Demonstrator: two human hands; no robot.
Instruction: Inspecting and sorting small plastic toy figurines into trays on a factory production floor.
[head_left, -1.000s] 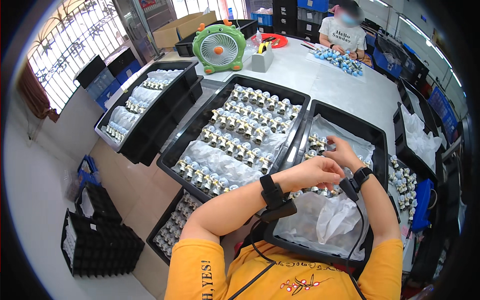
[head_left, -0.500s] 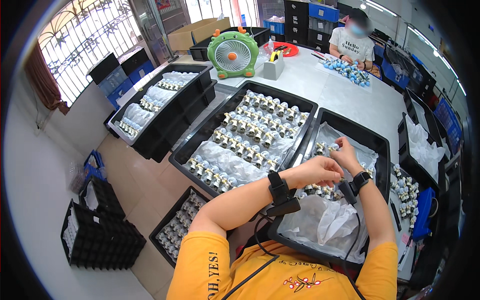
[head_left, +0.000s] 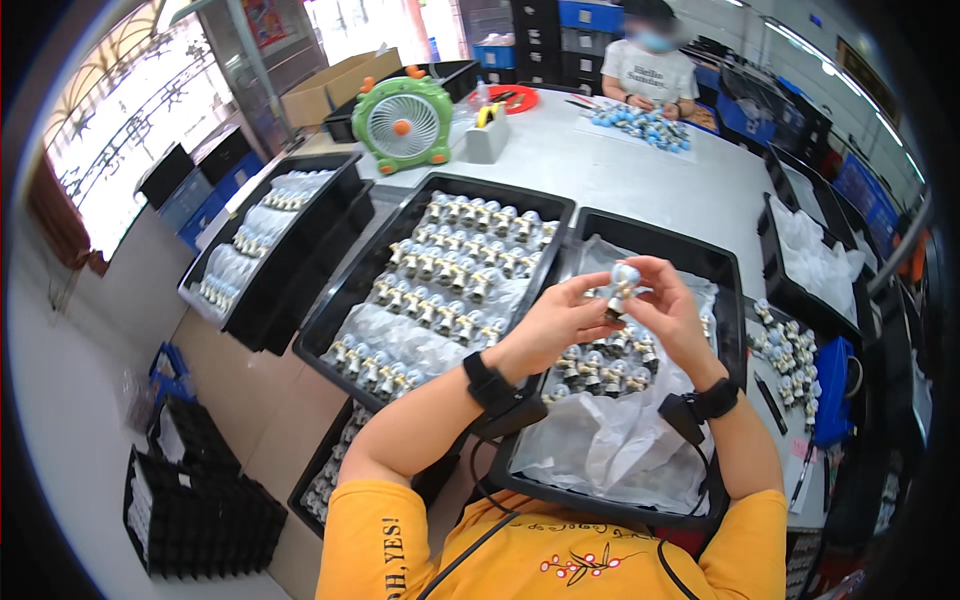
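Observation:
Between both hands, above the right-hand black tray [head_left: 735, 270], I hold one small figurine [head_left: 622, 285] with a pale blue head and a white and dark body. My left hand [head_left: 560, 318] pinches it from the left side. The fingers of my right hand [head_left: 672, 308] close round it from the right. Under my hands, several like figurines [head_left: 605, 372] stand in rows in the tray. White plastic sheeting [head_left: 600, 450] covers the tray's near part.
Another black tray [head_left: 310, 345] with rows of figurines stands to the left. Loose figurines [head_left: 790, 350] lie at the right beside a blue bin [head_left: 832, 390]. A green fan [head_left: 405, 125] and tape dispenser [head_left: 487, 140] stand farther back. Across the table a person [head_left: 648, 75] handles blue pieces.
My hands have come together and lifted a figurine above the tray; before, my right hand was down among the figurines. The whole view has shifted, with the trays now farther left.

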